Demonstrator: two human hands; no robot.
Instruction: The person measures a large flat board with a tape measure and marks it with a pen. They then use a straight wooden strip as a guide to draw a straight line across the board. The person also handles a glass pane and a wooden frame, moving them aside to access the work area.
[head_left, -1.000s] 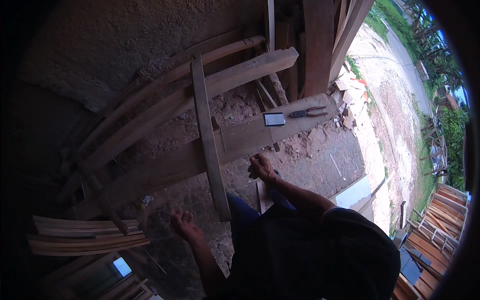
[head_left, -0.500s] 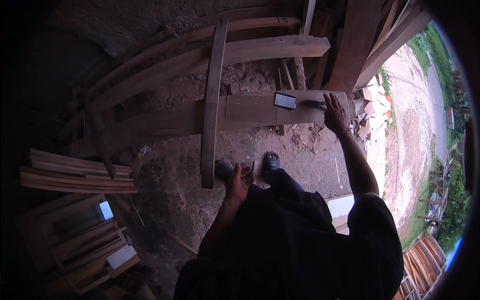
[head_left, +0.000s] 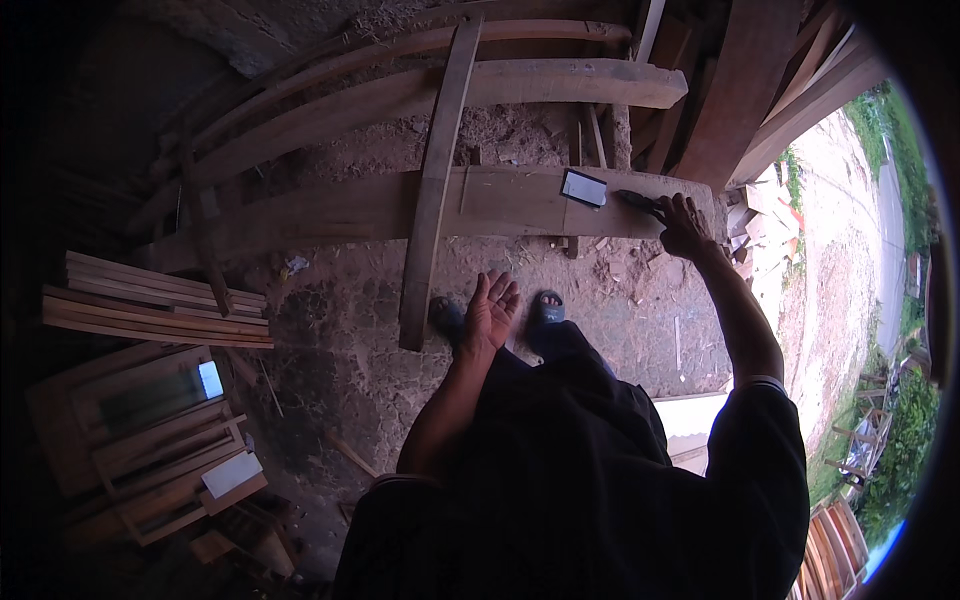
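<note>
My right hand point(head_left: 686, 228) is at the right end of a wide wooden plank point(head_left: 520, 207), its fingers curled round the near end of a dark hand tool point(head_left: 638, 202). The tool lies along the plank and looks like pliers, though its exact kind is too dim to tell. Left of the tool, on the same plank, lies a flat white rectangle point(head_left: 584, 188) with a dark edge. My left hand point(head_left: 491, 312) holds nothing: it is palm up with fingers spread, in front of my body above the ground, apart from the plank.
A narrow wooden bar point(head_left: 440, 180) crosses the plank and a thick beam point(head_left: 560, 83) behind it. Stacked boards point(head_left: 150, 310) and a wooden panel frame point(head_left: 130, 400) lie at the left. Wood offcuts point(head_left: 752, 220) are heaped beyond the plank's right end.
My left hand has risen and spread its fingers, palm up. My right hand's outstretched fingers have curled in around the dark tool. The whole view has shifted slightly.
</note>
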